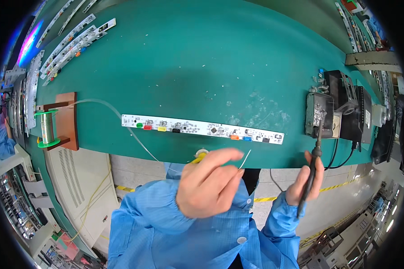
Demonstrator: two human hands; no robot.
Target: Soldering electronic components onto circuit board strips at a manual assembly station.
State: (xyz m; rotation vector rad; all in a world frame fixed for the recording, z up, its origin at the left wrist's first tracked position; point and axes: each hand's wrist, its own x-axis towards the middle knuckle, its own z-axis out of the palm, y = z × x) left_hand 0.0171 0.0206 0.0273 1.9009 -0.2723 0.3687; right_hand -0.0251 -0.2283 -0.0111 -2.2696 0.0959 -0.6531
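- White circuit board: on the green worktop, long axis left-to-right, beyond the left fingers.
- Left hand: nearer the board, fingers pinching thin pale wire.
- Right hand: right of the board, fingers around a soldering iron.

A blue work coat with a fine grid weave covers the torso. Its left sleeve and right sleeve are loose and wrinkled, narrowing at the wrists. Pale round buttons dot the front. Dark cloth shows beyond its far edge. Both hands are bare.
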